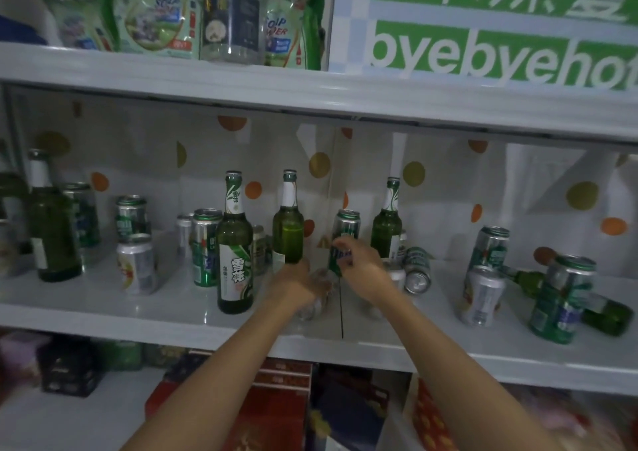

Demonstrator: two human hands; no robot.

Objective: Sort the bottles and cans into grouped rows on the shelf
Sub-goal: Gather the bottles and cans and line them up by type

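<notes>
Green bottles and cans stand scattered on the white middle shelf (pixel 172 316). My left hand (pixel 298 281) grips the base of an upright green bottle (pixel 288 222) at the shelf's centre. My right hand (pixel 355 259) holds a green can (pixel 343 233) just to its right. A labelled green bottle (pixel 234 243) stands left of my left hand. Another green bottle (pixel 386 222) stands further back on the right. A green can (pixel 417 269) lies on its side beside it. A clear object under my hands is too blurred to identify.
Several cans (pixel 136 243) and a dark bottle (pixel 51 222) stand at the left. At the right are upright cans (pixel 483 295) and a bottle lying down (pixel 607 316). The upper shelf (pixel 207 74) hangs low overhead, carrying bags and a jar (pixel 233 19). Boxes sit below.
</notes>
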